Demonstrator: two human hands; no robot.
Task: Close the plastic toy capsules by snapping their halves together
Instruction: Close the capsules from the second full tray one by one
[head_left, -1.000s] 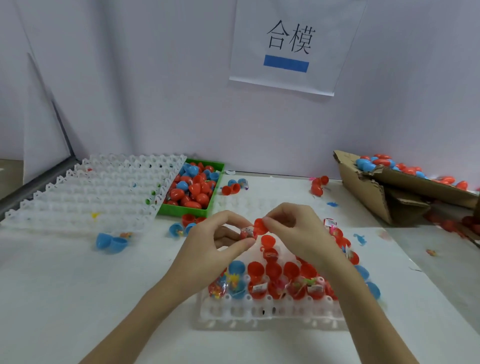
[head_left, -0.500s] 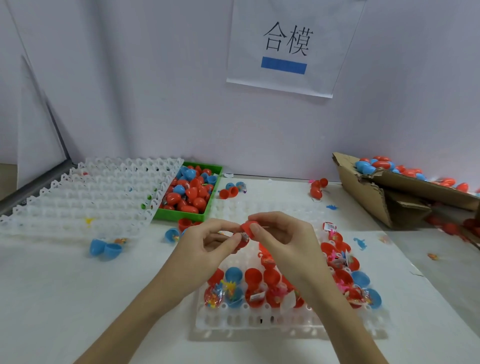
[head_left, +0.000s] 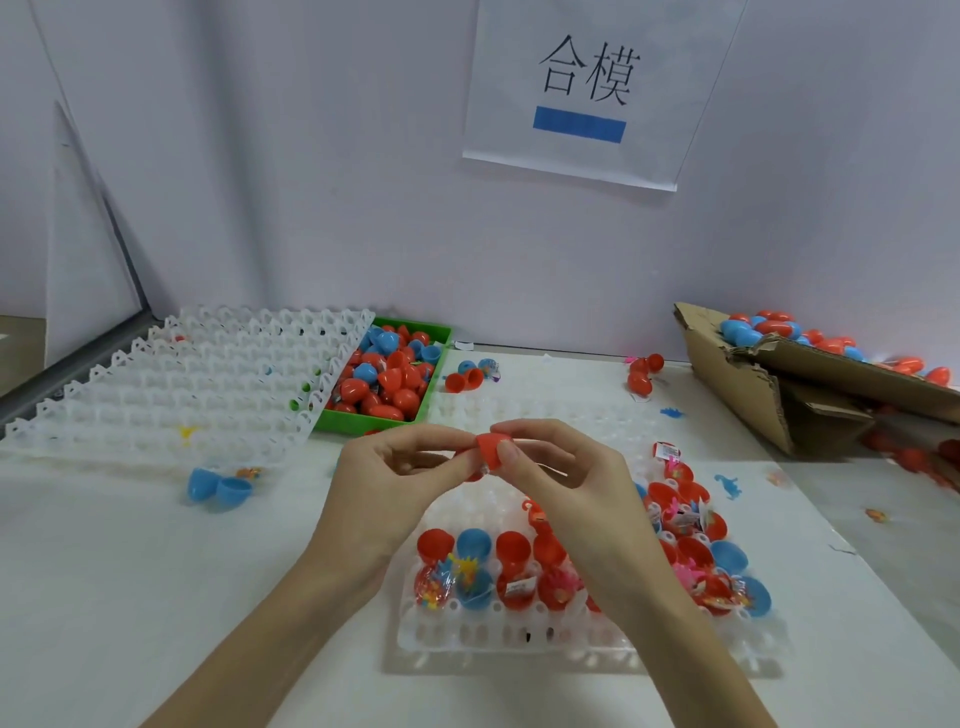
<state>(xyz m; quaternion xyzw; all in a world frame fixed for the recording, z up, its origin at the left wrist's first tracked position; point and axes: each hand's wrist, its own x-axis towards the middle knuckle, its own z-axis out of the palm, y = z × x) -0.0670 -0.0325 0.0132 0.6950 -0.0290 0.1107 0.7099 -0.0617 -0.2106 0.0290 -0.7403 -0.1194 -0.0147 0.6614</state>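
Both hands, left hand (head_left: 400, 467) and right hand (head_left: 550, 467), pinch the red capsule (head_left: 488, 451) mid-frame (halves meeting); a firm squeeze should snap it.

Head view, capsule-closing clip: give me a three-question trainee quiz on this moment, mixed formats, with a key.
1. True or false: the red capsule is pinched by both the left hand and the right hand.
2. The green bin stands: A) left of the cardboard box; B) right of it; C) inside it.
3. Fill in: the open capsule halves near the person sit in a white ____.

Key: 1 true; 2 A; 3 tray.
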